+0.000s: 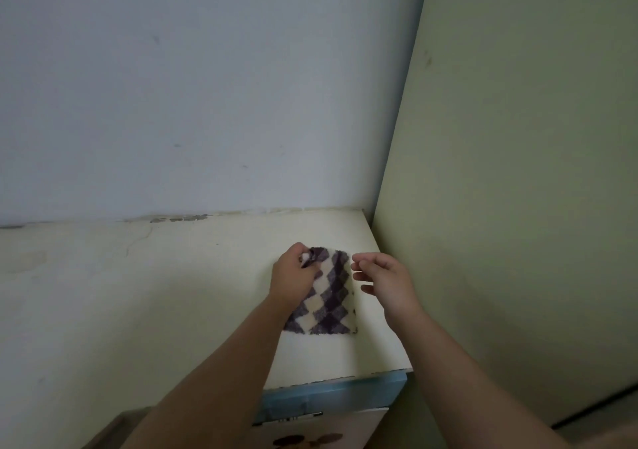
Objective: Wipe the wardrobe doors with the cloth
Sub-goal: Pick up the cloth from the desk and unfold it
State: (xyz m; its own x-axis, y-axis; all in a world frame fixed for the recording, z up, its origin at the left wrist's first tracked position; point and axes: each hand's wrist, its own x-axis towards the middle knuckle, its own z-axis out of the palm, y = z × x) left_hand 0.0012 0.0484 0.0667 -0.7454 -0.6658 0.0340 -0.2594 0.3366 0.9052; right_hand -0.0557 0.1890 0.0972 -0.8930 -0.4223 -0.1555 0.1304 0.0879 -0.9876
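A purple and cream checkered cloth (pixel 329 296) lies flat on the cream top of a low cabinet (pixel 193 286). My left hand (pixel 291 274) pinches the cloth's far left corner, which is folded up a little. Just right of the cloth hovers my right hand (pixel 381 281), fingers relaxed and spread, holding nothing. The tall pale green panel (pixel 518 189) on the right looks like the wardrobe's side or door.
A grey-white wall (pixel 207 86) rises behind the cabinet. The cabinet's front edge has a blue trim (pixel 331 398) with a drawer front below it. A strip of floor (pixel 600 410) shows at the lower right.
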